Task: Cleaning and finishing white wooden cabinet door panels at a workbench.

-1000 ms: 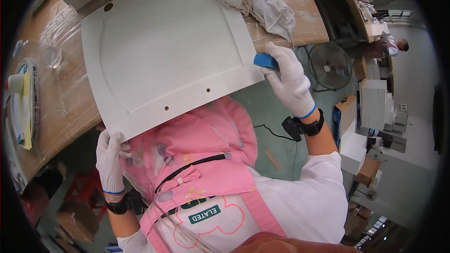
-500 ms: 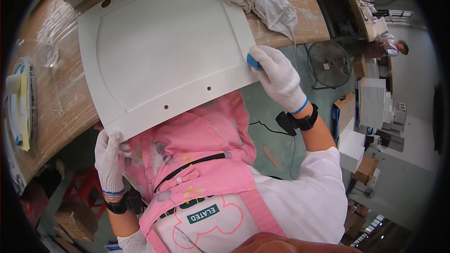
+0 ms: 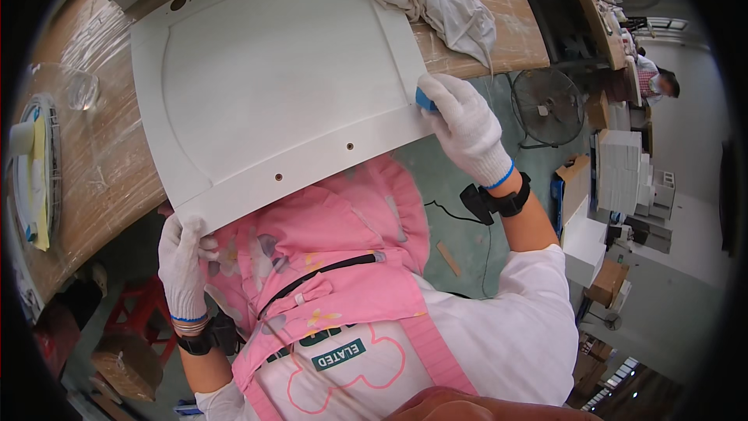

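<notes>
Here the right hand (image 3: 466,129), in a white glove, has its fingers (image 3: 440,92) curled around a small blue block (image 3: 425,99), pressing it on the right edge of the white panel (image 3: 273,86). The left hand (image 3: 184,259), also gloved, grips the near corner of the panel, with the fingers closed on its edge. The panel lies tilted on the worktop (image 3: 93,171), and its near part hangs over the pink apron (image 3: 327,265). Beyond the right fingers, a crumpled cloth (image 3: 448,4) lies on the worktop, just beside the panel. In the panel, 2 small holes are seen near the front edge.
</notes>
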### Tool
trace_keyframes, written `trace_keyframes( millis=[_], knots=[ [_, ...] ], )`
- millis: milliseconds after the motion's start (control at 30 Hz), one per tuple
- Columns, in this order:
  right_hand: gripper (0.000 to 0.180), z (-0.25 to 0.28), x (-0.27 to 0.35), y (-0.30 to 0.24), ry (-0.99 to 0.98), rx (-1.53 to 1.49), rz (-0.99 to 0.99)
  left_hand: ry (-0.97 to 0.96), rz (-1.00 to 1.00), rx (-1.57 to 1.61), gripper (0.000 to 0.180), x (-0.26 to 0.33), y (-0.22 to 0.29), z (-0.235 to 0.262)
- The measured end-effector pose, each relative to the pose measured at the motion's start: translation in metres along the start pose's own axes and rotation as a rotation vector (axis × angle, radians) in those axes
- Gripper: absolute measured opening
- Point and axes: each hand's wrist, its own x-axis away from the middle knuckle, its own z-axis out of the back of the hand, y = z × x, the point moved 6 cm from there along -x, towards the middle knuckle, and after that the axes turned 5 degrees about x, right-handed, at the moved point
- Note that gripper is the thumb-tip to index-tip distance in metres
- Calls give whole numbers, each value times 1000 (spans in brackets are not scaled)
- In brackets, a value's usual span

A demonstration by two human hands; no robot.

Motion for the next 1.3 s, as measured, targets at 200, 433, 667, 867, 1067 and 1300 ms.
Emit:
trace_keyframes(
  millis=[200,433,667,867,1067,1300],
  knots=[
    [53,-2,0,0,-4,-9,9,11,2,-11,30,2,4,-3],
    [53,-1,0,-2,-8,5,0,8,0,-9,29,3,5,-4],
    [52,-1,-1,-2,8,-10,10,-9,-18,32,29,2,5,-4],
    [49,0,-4,-8,-4,-37,-2,17,-19,-14,35,1,3,-3],
    [47,-1,-2,-7,2,15,-2,-22,1,-4,35,1,4,-3],
    [48,0,0,-7,4,-10,4,2,-10,6,33,1,4,-4]
  ],
)
